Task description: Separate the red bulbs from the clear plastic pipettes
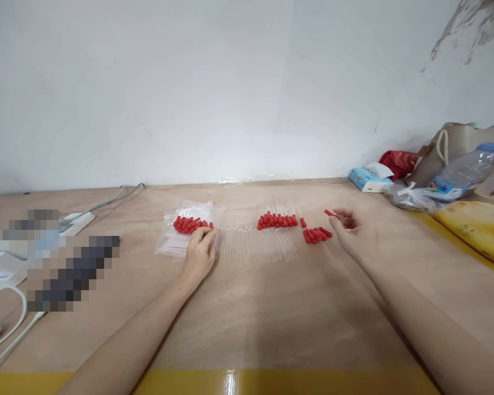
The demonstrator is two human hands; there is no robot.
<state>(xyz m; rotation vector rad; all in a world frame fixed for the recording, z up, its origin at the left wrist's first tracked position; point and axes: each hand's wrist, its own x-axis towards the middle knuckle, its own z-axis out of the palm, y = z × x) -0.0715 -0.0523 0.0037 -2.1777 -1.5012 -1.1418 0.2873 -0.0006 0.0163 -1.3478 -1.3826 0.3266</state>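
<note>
My right hand pinches a small red rubber bulb between thumb and finger, held off to the right. Close by on the table lies a loose pile of red rubber bulbs. Thin clear tubes are laid side by side across the middle. Behind them several tubes tipped with red bulbs lie together. At the left end of the clear row, my left hand is closed in a pinch; what sits between its fingertips is too small to make out. Beyond it, more red bulbs rest on clear plastic bags.
On the left are a white power strip, cables and blurred items. Along the right stand a tissue pack, a plastic bottle, a knotted clear bag and a yellow package. A white wall bounds the table's back.
</note>
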